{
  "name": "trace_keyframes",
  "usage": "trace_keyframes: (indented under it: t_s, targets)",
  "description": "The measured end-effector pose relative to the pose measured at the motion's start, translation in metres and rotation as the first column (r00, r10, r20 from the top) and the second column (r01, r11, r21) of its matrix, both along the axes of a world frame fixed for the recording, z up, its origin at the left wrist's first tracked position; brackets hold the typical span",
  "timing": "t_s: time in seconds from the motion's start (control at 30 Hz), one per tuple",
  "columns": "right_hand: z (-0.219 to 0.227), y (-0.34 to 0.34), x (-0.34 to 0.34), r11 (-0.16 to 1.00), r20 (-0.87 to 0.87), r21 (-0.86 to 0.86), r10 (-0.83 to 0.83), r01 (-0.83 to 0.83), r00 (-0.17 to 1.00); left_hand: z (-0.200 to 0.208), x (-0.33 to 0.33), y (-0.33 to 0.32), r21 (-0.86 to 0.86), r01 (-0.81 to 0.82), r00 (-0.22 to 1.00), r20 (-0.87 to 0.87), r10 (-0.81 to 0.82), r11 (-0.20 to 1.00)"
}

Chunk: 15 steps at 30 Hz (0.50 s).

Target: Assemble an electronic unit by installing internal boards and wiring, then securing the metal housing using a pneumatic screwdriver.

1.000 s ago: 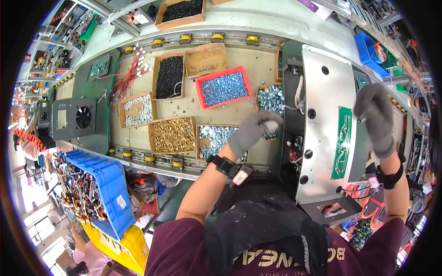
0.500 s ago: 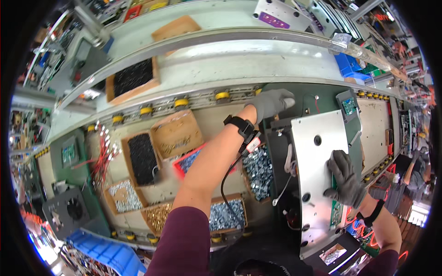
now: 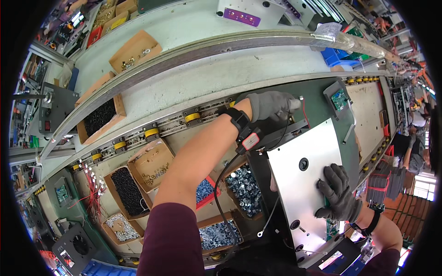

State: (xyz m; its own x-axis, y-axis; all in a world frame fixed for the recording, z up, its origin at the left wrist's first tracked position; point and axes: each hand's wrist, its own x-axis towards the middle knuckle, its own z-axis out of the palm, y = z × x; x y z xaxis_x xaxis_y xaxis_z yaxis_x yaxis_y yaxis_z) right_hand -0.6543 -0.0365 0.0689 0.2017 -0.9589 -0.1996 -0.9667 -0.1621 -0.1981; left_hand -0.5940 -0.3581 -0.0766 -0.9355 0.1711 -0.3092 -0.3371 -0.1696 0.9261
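My left hand (image 3: pixel 275 106), in a grey glove, reaches over the far end of an open dark housing (image 3: pixel 263 170). Its fingers are pinched together on a thin dark wire (image 3: pixel 288 120) that hangs below them. Right by the fingertips is a red wire (image 3: pixel 305 112) with a small white connector. A silver metal panel (image 3: pixel 294 170) with round black-rimmed holes stands over the housing. My right hand (image 3: pixel 340 195), gloved darker grey, lies on the panel's right part with fingers spread. Partly hidden beneath it is a green circuit board (image 3: pixel 332 228). A loose cable with a ring end (image 3: pixel 260 233) hangs left of the panel.
Left of the housing are cardboard trays of shiny screws (image 3: pixel 244 191), bluish screws (image 3: pixel 218 236) and black screws (image 3: pixel 124 191), plus a red tray (image 3: pixel 205 191). A metal rail (image 3: pixel 221 46) crosses beyond. A small circuit board in a dark frame (image 3: pixel 338 99) lies at far right.
My left hand has curled its fingers down to the wires beyond the panel. My right hand stays on the panel. The whole view has shifted and turned a little.
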Motion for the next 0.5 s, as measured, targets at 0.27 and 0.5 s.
trace_keyframes:
  t_s: [0.27,0.5]
  targets:
    - [0.004,0.000,0.001,1.000,-0.011,-0.009,-0.004,0.004,1.000,0.046,-0.001,0.007,0.473,-0.067,0.932,-0.286,0.225,0.878]
    - [0.008,-0.002,0.003,1.000,-0.033,-0.018,0.007,-0.008,0.999,0.056,0.055,-0.036,0.545,-0.326,0.764,-0.329,0.555,0.772]
